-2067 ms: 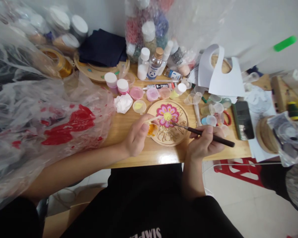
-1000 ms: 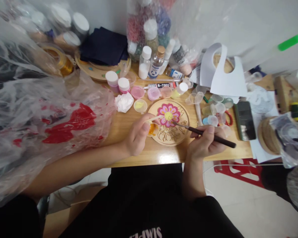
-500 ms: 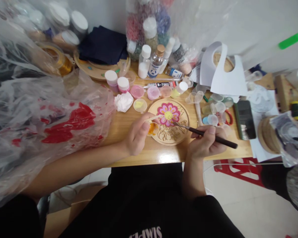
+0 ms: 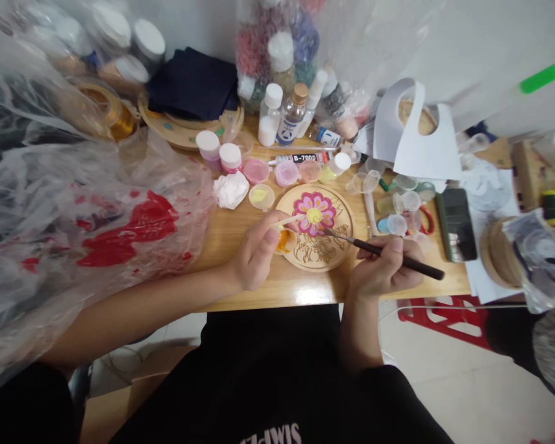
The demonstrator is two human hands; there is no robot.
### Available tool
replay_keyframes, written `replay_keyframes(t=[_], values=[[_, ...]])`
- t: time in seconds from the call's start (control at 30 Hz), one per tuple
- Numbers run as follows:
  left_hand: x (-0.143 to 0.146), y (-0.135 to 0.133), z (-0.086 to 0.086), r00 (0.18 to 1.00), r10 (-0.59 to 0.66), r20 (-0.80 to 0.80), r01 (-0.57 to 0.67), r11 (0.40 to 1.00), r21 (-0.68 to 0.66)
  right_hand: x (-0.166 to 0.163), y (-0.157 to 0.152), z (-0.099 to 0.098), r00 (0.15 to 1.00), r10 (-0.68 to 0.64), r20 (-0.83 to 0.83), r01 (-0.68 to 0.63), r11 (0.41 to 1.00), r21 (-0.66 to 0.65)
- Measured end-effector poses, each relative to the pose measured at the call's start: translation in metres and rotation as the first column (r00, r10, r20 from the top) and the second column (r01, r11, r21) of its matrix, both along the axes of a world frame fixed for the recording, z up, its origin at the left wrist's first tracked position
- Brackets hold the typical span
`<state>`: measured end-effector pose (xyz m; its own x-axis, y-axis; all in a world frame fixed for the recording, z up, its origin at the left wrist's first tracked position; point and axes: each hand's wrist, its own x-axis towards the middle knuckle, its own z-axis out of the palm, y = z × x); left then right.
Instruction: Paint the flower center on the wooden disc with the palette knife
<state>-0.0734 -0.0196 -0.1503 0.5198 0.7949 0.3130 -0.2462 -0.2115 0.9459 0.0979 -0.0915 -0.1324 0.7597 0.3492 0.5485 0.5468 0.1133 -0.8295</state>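
A round wooden disc (image 4: 337, 243) with engraved flowers lies on the wooden table (image 4: 268, 287). One flower (image 4: 315, 213) on it is painted pink with a yellow centre. My right hand (image 4: 383, 265) is closed on a dark-handled paintbrush (image 4: 398, 259); its tip rests on the disc just below the pink flower. My left hand (image 4: 256, 250) is closed around a small cup of orange paint (image 4: 284, 240) at the disc's left edge and also pinches a thin pale stick (image 4: 287, 220).
Small paint cups (image 4: 261, 196) and lidded pots (image 4: 230, 157) stand behind the disc, with a crumpled tissue (image 4: 230, 189), a glue tube (image 4: 300, 159) and bottles (image 4: 290, 114). Clear cups (image 4: 400, 203) and a phone (image 4: 456, 223) lie right. A red-marked plastic bag (image 4: 97, 222) fills the left.
The brush tip stays at about the same spot below the pink flower, shifting only slightly. My left hand keeps holding the orange paint cup in place.
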Motion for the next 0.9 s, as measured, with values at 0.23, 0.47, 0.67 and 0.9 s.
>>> replay_keyframes(t=[0.23, 0.47, 0.67, 0.9], values=[[0.0001, 0.0003, 0.0001, 1.0, -0.009, 0.012, 0.009, 1.0, 0.001, -0.0003, 0.0, 0.0009, 1.0, -0.008, -0.001, 0.008, 1.0, -0.015], [0.0001, 0.0005, 0.0005, 1.0, -0.001, 0.005, 0.001, 1.0, 0.024, 0.0002, 0.0, 0.0004, 1.0, 0.027, -0.012, -0.026, 0.999, 0.044], [-0.0001, 0.0005, 0.0004, 1.0, -0.006, 0.001, 0.006, 1.0, 0.019, -0.0006, 0.0006, 0.0011, 1.0, -0.024, 0.008, 0.024, 1.0, 0.01], [0.0007, 0.0007, 0.0002, 1.0, -0.013, 0.029, 0.012, 1.0, 0.021, -0.0007, 0.0012, 0.0018, 1.0, 0.01, 0.007, -0.01, 1.0, 0.024]])
